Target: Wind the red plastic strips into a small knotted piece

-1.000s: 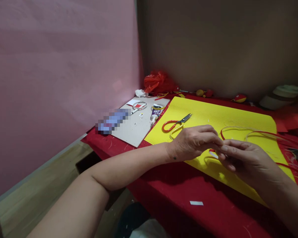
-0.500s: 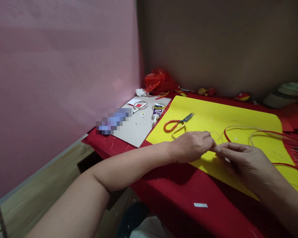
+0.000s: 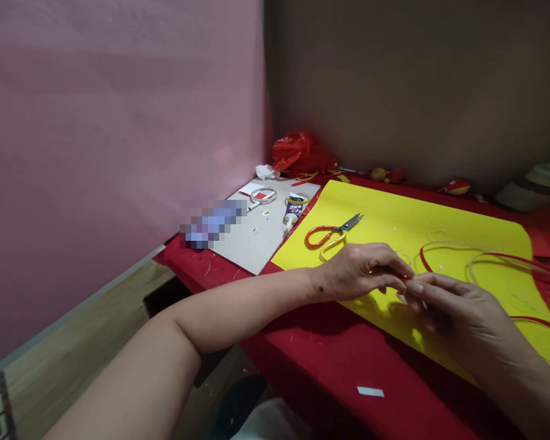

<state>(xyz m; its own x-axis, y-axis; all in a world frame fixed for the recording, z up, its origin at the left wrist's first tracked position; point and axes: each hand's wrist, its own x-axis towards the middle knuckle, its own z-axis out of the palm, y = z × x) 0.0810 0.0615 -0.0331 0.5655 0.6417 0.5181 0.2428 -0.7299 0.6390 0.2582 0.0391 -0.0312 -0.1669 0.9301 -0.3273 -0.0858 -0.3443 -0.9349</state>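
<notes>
Head view: L hand (image 3: pixel 366 269) and R hand (image 3: pixel 453 305) meet, tip to tip, over yellow mat (image 3: pixel 449 217). R thumb/index appear pinched on small red-white piece (image 3: pixel 401 297), located at the meeting pt. L tips drawn in beside it; whether they grip it, can't tell. Scissors (image 3: pixel 339 230) on mat, just beyond L hand. Rec. (judgement): steady R pinch, small L moves, light pressure to avoid bending piece. Obs. limits: piece mostly hidden by fingers; red strips (image 3: pixel 508 256) cut off at frame's R edge.
</notes>
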